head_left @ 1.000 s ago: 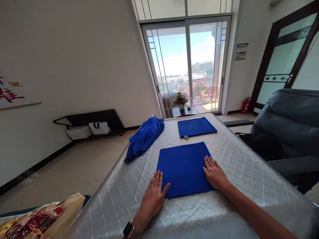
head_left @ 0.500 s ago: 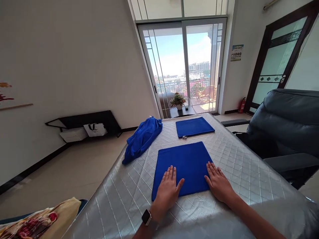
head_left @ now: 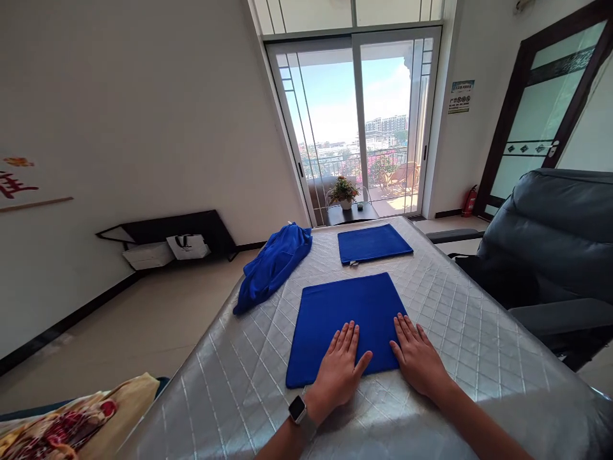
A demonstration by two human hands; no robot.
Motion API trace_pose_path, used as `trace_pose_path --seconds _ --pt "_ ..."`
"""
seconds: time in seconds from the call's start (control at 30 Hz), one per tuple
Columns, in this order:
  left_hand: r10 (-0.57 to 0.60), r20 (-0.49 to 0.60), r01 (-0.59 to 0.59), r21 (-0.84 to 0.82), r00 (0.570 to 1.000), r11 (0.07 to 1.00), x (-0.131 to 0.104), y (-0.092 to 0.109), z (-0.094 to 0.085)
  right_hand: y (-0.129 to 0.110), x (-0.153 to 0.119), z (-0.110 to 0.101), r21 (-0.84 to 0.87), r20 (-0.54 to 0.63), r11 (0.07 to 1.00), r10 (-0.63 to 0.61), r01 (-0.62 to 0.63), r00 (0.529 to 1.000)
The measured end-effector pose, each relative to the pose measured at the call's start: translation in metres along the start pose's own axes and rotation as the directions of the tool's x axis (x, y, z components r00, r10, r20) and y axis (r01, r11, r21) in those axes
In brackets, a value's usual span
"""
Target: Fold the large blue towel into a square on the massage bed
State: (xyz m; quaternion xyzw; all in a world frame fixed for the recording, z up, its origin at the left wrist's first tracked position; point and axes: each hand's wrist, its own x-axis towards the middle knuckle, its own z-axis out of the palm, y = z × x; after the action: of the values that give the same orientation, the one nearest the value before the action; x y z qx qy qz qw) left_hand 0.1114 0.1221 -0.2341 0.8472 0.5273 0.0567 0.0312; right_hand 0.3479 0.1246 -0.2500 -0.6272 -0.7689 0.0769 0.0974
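A flat, folded blue cloth (head_left: 347,306) lies in front of me on the silver quilted table cover (head_left: 445,319). My left hand (head_left: 340,367) rests flat on its near edge, fingers stretched out and thumb apart. On the cloth's right edge lies my right hand (head_left: 417,351), also flat with the thumb spread. Neither hand grips anything. Farther back sits a second folded blue cloth (head_left: 374,243) with a small white tag at its near edge. A crumpled blue cloth (head_left: 275,265) is heaped at the left edge of the cover.
A black armchair (head_left: 565,236) stands close along the right side. Patterned fabric (head_left: 71,421) shows at the lower left. Beyond the far end, a small dark table (head_left: 352,215) holds a potted plant (head_left: 343,190). A low black rack (head_left: 177,223) with bags stands by the left wall.
My left hand has slid to the right along the near cloth, closer to my right hand. My right hand has shifted only slightly. The cloths look much the same.
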Motion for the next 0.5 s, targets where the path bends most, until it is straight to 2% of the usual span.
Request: trace_pose_path --seconds 0.13,0.23,0.33,0.5 --pt "-0.208 0.015 0.207 0.052 0.978 0.977 -0.047 -0.053 0.001 0.001 -0.001 0.001 0.007 -0.003 1.0 -0.001 0.001 1.0" --pt "-0.241 -0.036 0.242 0.064 0.97 0.968 -0.071 -0.077 0.009 0.0 0.0 0.001 0.006 -0.006 1.0 -0.014 0.014 1.0" --pt "-0.219 -0.078 0.224 0.065 0.973 0.973 -0.079 -0.084 0.018 0.0 0.0 0.0 -0.006 -0.001 1.0 -0.015 0.015 1.0" --pt "-0.223 -0.139 0.232 0.051 0.965 0.971 -0.076 -0.083 0.026 0.001 0.0 -0.002 -0.039 0.025 0.999 -0.035 0.036 0.999"
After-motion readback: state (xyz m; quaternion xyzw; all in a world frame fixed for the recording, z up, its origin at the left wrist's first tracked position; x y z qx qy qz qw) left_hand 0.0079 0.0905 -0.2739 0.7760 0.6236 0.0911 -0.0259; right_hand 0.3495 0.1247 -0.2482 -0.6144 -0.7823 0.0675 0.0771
